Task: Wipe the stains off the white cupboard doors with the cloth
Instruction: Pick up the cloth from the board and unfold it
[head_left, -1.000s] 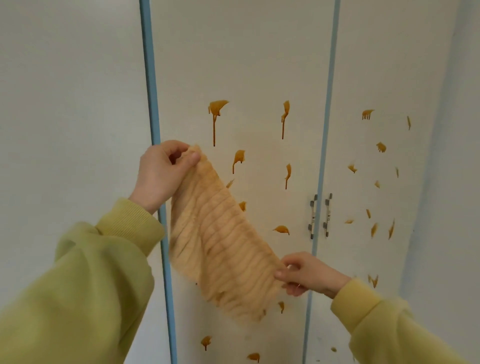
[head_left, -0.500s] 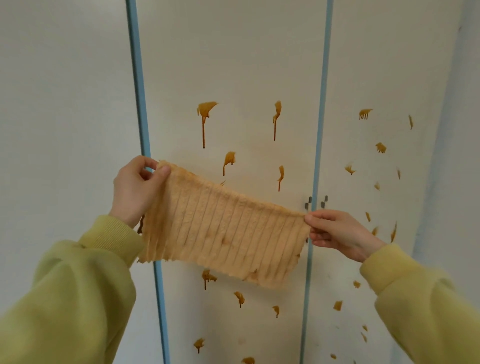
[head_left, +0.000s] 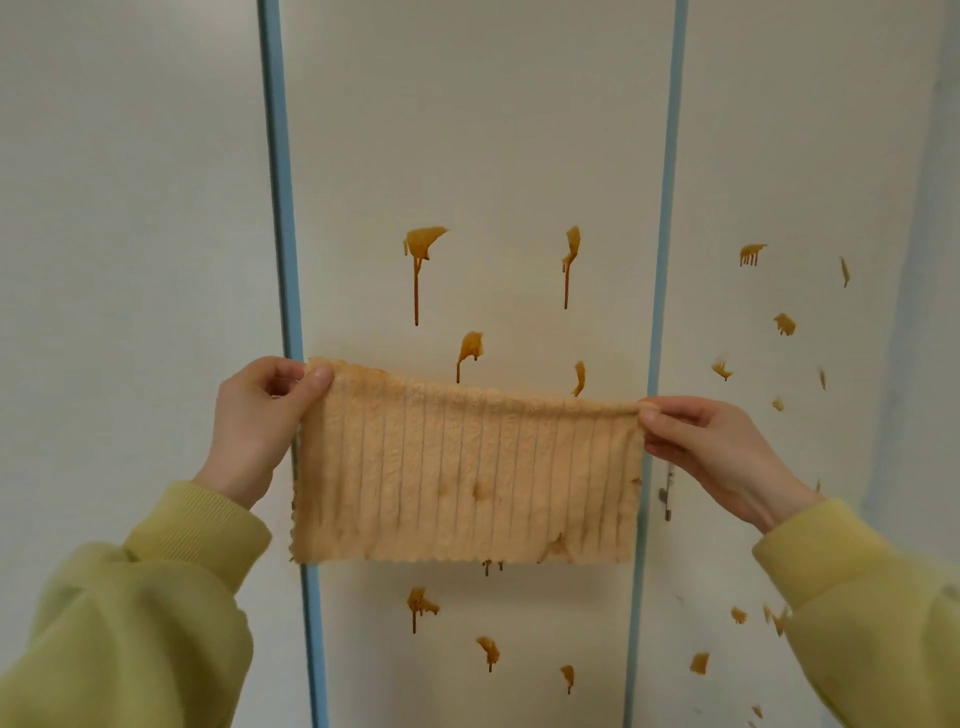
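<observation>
Cloth: the peach ribbed microfibre cloth (head_left: 467, 478) is stretched out flat in front of the middle door (head_left: 467, 130), hiding a few splats behind it. I can't tell if it's actually touching the door or just hanging in front of it.
Left hand: the left hand (head_left: 260, 431) pinches the top left corner, thumb pressed over the edge against curled fingers, right by the blue strip (head_left: 275, 156).
Right hand: the right hand (head_left: 711, 447) pinches the top right corner between thumb and fingertips, just above where the metal handle (head_left: 666, 493) peeks out.
What changed: a second ago the cloth hung on a slant, left corner up high and right corner way down low. The right hand has come up since, so now the top edge is nearly level and pulled taut.
Stains: brownish-orange stains (head_left: 423, 244), drips and splats, are all over the middle door and the right-hand door (head_left: 779, 130). None of them look wiped.
Where that leaves it: looks like pure prep to me, opening the cloth out, maybe to fold it or find a clean patch, since it already has a few brown marks. No real wiping yet, so pretty much the whole job is left.
</observation>
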